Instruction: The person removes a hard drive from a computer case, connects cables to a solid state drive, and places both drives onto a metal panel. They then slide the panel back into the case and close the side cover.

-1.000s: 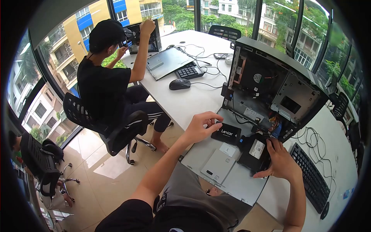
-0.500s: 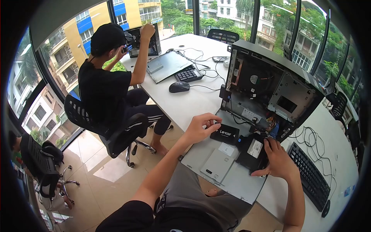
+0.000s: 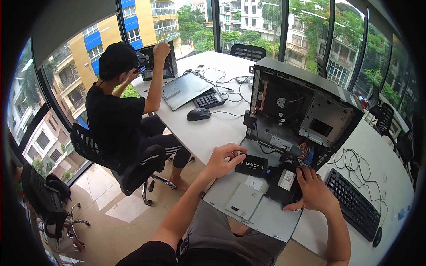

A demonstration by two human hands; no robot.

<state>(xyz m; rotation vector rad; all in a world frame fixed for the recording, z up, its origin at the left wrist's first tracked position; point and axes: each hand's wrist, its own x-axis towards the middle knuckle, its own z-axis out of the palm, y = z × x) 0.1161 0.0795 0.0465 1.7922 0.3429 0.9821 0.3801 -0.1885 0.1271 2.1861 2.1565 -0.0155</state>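
My left hand (image 3: 225,160) is at the upper left corner of a black Lexar SSD (image 3: 251,165). Its thumb and forefinger are pinched together; anything between them is too small to make out. A black drive unit (image 3: 280,191) with a white label lies to the right of the SSD, and my right hand (image 3: 314,189) grips its right side, thumb at the near edge and fingers at the far one. Both pieces rest on a grey metal side panel (image 3: 270,221). Behind them stands an opened desktop computer case (image 3: 306,73), with cables trailing from its lower edge.
A black keyboard (image 3: 353,201) and tangled cables lie right of the case. Left of it are a mouse (image 3: 198,114), a number pad (image 3: 209,98) and another metal panel (image 3: 184,88). A co-worker (image 3: 116,106) sits at the table's left side, working at another case.
The view has shifted, so the scene sits lower and further left. Both hands stay at about the same places, left by the SSD and right on the drive unit.
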